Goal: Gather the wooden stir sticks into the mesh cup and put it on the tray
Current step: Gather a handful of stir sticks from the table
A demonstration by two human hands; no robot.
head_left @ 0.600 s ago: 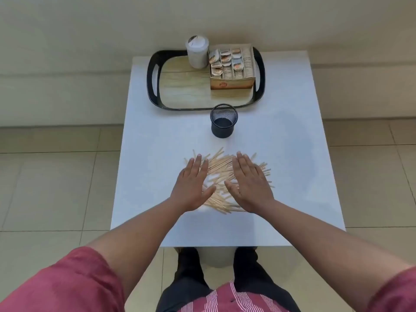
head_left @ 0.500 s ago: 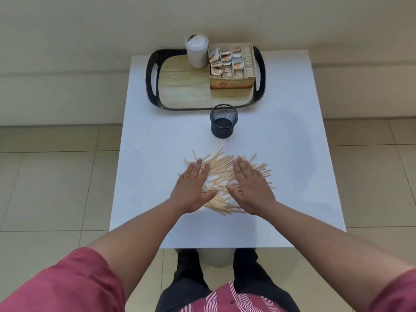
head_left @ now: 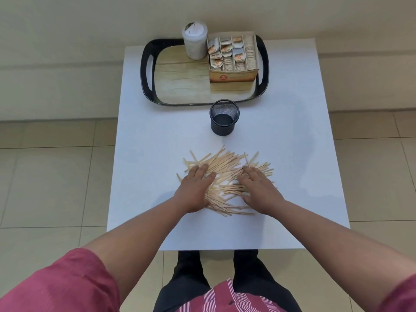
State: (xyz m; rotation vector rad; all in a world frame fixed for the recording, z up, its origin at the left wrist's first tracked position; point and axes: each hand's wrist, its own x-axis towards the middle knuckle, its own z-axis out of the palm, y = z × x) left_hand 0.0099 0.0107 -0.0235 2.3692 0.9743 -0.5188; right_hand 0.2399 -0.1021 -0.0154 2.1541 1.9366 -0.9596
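Both hands have slid closer over the pile since a moment ago. Left hand (head_left: 195, 189) and right hand (head_left: 260, 188) lie flat on the wooden stir sticks (head_left: 227, 174), fingers straight and close together. At 12 o'clock from the pile the mesh cup (head_left: 224, 118) stands upright on the table (head_left: 292, 131), just before the tray (head_left: 180, 82), which carries a white jar (head_left: 195, 41) and a sachet box (head_left: 234, 61).
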